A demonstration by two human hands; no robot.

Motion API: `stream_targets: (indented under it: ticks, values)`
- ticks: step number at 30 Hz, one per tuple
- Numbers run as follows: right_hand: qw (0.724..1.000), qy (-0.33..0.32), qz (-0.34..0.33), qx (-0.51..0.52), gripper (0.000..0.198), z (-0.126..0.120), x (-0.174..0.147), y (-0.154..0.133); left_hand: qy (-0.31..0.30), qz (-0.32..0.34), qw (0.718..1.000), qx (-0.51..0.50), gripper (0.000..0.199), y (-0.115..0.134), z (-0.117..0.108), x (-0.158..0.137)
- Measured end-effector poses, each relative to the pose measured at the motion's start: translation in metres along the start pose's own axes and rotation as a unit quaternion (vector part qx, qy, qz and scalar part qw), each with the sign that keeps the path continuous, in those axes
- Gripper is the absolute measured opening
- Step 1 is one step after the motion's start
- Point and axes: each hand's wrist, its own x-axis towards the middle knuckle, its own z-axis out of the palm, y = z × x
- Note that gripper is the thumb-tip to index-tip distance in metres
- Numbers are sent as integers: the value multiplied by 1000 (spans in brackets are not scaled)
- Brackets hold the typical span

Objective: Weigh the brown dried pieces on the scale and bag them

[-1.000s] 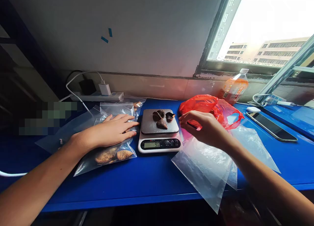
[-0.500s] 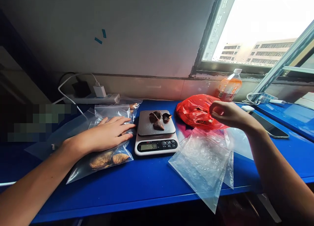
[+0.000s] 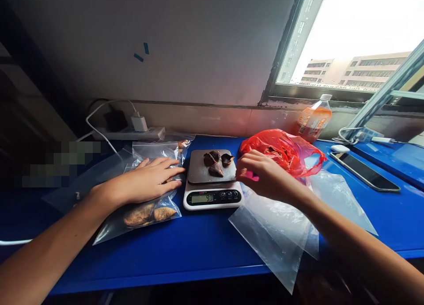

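Observation:
A white kitchen scale [image 3: 212,201] stands in the middle of the blue table, its display showing what looks like 9.0. Several dark brown dried shell-like pieces [image 3: 216,169] lie together on its metal plate. Left of it, my left hand [image 3: 155,179] rests flat with fingers spread on clear zip bags. One such bag [image 3: 112,227] holds light brown lumpy pieces [image 3: 164,214]. My right hand [image 3: 260,172] hovers at the plate's right edge with fingers curled together; whatever may be between them is hidden. Behind it sits a red plastic bag [image 3: 281,141] with dark pieces inside.
Flat clear bags [image 3: 271,238] lie right of the scale, one overhanging the table's front edge. A phone [image 3: 366,170], a white earphone case [image 3: 340,149] and an orange drink bottle [image 3: 314,119] are at the right. A power strip [image 3: 154,133] with cables runs along the wall.
My right hand has moved left from the red bag to the edge of the scale. My left hand stays on the bags. The view has shifted slightly.

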Motion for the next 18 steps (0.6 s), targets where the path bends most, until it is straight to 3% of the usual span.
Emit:
stream_targets:
  ticks: [2,4,8,10,11,13,15,16,18]
  values:
    - [999,10,-35,-2,10,24,15,-6,2,2,1000,5,64,-2,2,1]
    - [998,42,-55,-8,4,28,20,-5,4,6,1000,9,63,-5,5,4]
    - [985,163,-33,-34,6,-18,3,-5,14,15,1000,4,62,-10,8,6]
    - [984,172,20,-45,12,-48,-14,-4,19,16,1000,-3,62,-8,6,4]
    - [988,132,65,-43,16,-59,-23,-2,21,15,1000,-6,61,-7,5,3]
    - [987,-40,146,-48,25,-71,-39,6,22,11,1000,-11,61,-3,2,1]
    - [959,-188,195,-85,26,-66,-49,15,18,6,1000,-12,62,0,0,-1]
    - [947,-224,203,-111,24,-59,-51,18,15,4,1000,-13,62,1,-1,-2]
    - [943,-213,197,-161,16,-42,-51,21,9,3,1000,-12,62,2,-2,-3]
